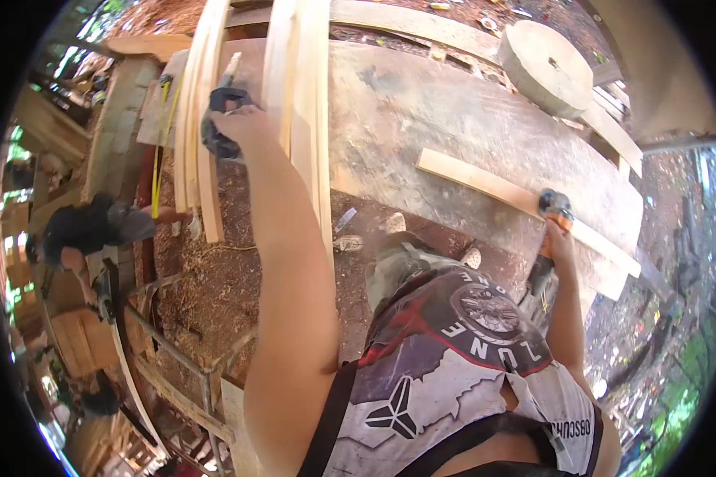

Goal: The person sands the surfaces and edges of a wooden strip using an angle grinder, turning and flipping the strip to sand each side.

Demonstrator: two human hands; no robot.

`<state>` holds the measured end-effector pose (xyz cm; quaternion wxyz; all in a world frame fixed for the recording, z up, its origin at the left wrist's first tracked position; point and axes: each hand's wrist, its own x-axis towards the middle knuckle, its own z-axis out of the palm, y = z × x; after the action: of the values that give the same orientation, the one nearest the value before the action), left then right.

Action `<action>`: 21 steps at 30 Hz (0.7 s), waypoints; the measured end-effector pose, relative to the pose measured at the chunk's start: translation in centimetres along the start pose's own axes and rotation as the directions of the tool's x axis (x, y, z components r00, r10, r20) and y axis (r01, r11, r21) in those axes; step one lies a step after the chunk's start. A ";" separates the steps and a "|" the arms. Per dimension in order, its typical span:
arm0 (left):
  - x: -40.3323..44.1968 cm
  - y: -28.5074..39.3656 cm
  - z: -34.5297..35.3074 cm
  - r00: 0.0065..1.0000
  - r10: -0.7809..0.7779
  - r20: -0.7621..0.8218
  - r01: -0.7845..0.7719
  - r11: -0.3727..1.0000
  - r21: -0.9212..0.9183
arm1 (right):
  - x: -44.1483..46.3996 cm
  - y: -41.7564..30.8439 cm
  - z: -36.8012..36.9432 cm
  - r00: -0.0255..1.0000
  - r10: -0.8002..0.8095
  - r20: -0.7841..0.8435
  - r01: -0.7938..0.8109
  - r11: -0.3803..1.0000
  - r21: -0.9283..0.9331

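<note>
The right hand (560, 229) is curled round an orange-and-black power tool (550, 202) at the wooden strip (477, 178), which lies on the broad tabletop (422, 103) – likely for firm backing. The left hand (245, 121) grips a dark object (219, 145) by the long boards (302, 87), far left – perhaps steadying it; no container is distinguishable.

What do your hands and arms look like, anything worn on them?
Both the left hand and right hand look bare, no gloves visible. Arms show no sleeves, watch or bands; the sleeveless top is grey and white with red patches, black edging and lettering.
</note>
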<state>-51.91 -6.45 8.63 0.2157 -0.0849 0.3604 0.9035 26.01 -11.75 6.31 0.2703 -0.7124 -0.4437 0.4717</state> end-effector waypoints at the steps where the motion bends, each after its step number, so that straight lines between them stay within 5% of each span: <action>1: 1.2 -0.4 1.8 0.998 0.018 -0.056 -0.018 1.000 -0.012 | 0.2 -0.2 1.8 1.000 0.006 0.007 -0.006 1.000 0.007; 2: 2.6 -0.9 3.1 0.998 0.008 -0.060 -0.007 1.000 0.007 | 0.4 0.0 3.3 0.993 -0.089 0.076 0.086 0.995 0.049; 3: 3.7 -1.0 3.3 0.998 -0.014 -0.054 0.016 0.999 0.037 | -0.8 -2.5 5.1 0.995 0.031 0.096 -0.034 0.999 0.027; 6: 6.4 -0.8 3.4 0.997 -0.064 -0.046 0.069 0.991 0.116 | -2.9 -6.7 9.5 0.989 -0.120 0.088 0.132 0.980 -0.147; 8: 6.6 -0.1 3.5 0.996 -0.069 -0.049 0.076 0.985 0.156 | -3.1 -8.7 11.7 0.969 0.139 0.204 -0.119 0.987 -0.110; 10: 8.1 1.1 2.7 0.997 -0.060 -0.047 0.067 0.981 0.185 | -3.2 -10.3 14.0 0.945 0.236 0.228 -0.188 0.959 -0.214; 14: 6.7 5.4 1.6 0.998 -0.010 -0.059 0.022 0.976 0.215 | -4.0 -12.3 17.5 0.950 0.047 0.309 0.059 0.944 -0.325; 21: -4.4 14.3 1.3 0.995 0.096 -0.001 -0.094 0.977 0.193 | -4.3 -12.0 18.7 0.945 -0.022 0.327 0.135 0.935 -0.329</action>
<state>-54.44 -16.24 19.66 0.1775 -0.0508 0.4510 0.8732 3.72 -10.64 10.16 0.0845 -0.6450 -0.5860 0.4833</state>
